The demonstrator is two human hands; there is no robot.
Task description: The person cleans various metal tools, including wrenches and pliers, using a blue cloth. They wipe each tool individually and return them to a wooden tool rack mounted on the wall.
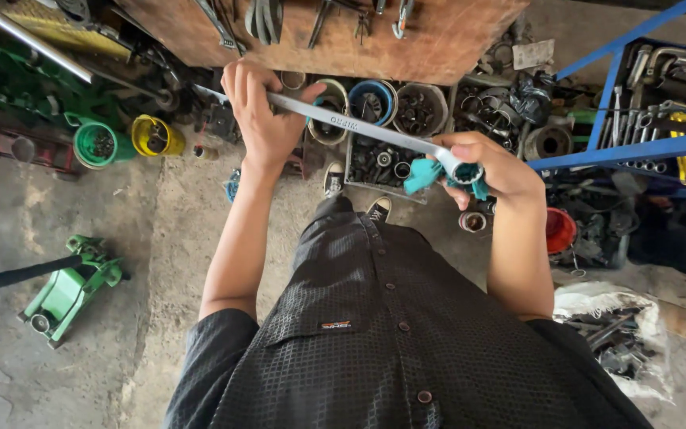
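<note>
A long silver ring wrench (359,125) runs slantwise between both hands. My left hand (262,111) is closed around its upper shaft near the far end. My right hand (492,167) grips the ring end together with a teal plastic part (426,175) that pokes out from under the fingers. Both hands are raised in front of my dark buttoned shirt, above my two black-and-white shoes (333,179).
A wooden tool board (343,36) hangs ahead with pliers on it. Tubs of bolts and rings (418,107) stand below it. A blue metal rack (637,147) is on the right, a green floor jack (69,290) on the left, and a sack of scrap (613,338) at lower right.
</note>
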